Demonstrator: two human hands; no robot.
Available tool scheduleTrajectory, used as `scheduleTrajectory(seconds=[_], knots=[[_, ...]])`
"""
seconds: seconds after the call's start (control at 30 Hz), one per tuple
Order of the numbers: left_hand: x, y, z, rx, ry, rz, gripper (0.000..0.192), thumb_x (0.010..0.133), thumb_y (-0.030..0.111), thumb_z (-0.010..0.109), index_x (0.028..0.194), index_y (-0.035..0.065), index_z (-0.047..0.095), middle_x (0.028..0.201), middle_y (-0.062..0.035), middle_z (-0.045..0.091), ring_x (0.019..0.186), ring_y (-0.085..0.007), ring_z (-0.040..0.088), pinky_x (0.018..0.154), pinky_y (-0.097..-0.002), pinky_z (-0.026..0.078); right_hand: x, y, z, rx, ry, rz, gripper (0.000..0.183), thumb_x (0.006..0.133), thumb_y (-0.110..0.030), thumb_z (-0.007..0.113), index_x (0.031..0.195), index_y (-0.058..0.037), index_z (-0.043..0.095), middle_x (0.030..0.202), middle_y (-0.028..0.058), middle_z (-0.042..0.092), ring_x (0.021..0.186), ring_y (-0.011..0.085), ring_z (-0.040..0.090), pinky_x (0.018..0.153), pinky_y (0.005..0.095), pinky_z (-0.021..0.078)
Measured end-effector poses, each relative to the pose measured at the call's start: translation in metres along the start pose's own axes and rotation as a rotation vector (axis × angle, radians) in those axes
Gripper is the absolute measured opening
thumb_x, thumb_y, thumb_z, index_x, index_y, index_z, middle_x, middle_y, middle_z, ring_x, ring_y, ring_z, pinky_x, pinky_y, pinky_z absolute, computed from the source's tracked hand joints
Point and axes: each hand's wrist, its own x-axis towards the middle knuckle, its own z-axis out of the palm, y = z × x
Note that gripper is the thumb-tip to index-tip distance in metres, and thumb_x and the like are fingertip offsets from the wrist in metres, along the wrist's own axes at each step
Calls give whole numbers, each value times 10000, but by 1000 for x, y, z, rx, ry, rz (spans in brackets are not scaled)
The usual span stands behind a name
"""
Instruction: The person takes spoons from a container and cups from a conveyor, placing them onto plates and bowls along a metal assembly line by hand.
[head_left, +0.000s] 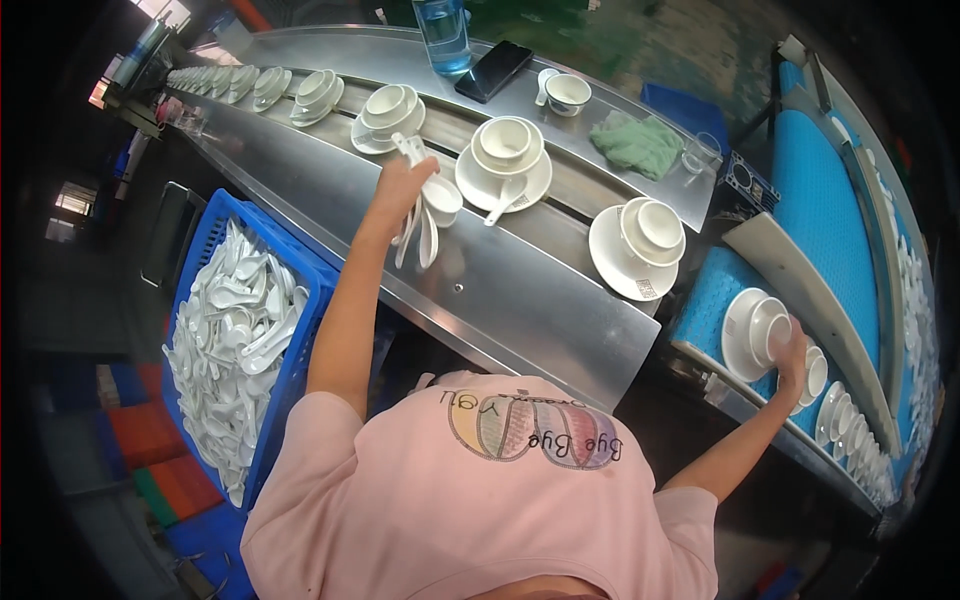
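My left hand (405, 184) grips a bunch of white ceramic soup spoons (441, 196) over the steel worktop. Just right of it stands a dish set (510, 154): a cup inside a bowl on a plate, with one spoon lying on the plate's front. Another set (387, 112) is just beyond the hand. Over the blue belt at the right, my right hand (792, 364) is at the rim of a small cup (770, 335), part of a set with a bowl and plate. Its fingers are blurred and partly hidden, so its grip is unclear.
A blue plastic crate (324, 296) full of spoons stands at the left. Dish sets (318, 94) line the steel channel. Behind are a water bottle (444, 41), a phone (493, 71), a patterned cup (568, 94) and a green cloth (637, 144). A second blue conveyor (829, 195) runs at right.
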Motion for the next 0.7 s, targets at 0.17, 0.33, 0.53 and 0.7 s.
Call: scheduleTrajectory(seconds=[0.17, 0.33, 0.53, 0.7], knots=[[-26, -13, 15, -336, -168, -204, 199, 808, 225, 560, 792, 26, 566, 705, -36, 552, 628, -108, 527, 571, -259, 419, -17, -31, 15, 239, -18, -31, 341, 881, -214, 445, 1093, 40, 527, 1019, 130, 577, 949, 189, 529, 848, 296, 390], [-35, -6, 46, -156, -102, -153, 259, 810, 230, 560, 844, -27, 569, 731, -48, 561, 646, -116, 511, 598, -273, 411, -14, -65, 51, 739, -17, 118, 374, 749, -71, 518, 1111, 26, 533, 992, 88, 587, 886, 153, 548, 786, 260, 423], [-34, -4, 74, -107, -132, -113, 287, 803, 244, 532, 875, -32, 566, 725, -91, 584, 657, -151, 531, 620, -321, 422, -11, -105, 74, 587, -45, 2, 363, 692, -38, 497, 1042, 29, 567, 906, 90, 603, 832, 159, 559, 753, 270, 433], [-40, 25, 91, 39, -222, -94, 309, 788, 270, 535, 834, -33, 567, 729, -156, 597, 685, -252, 574, 656, -367, 432, -7, -117, 93, 495, -68, -11, 356, 676, -63, 493, 1010, 38, 564, 876, 104, 600, 792, 172, 552, 749, 286, 428]])
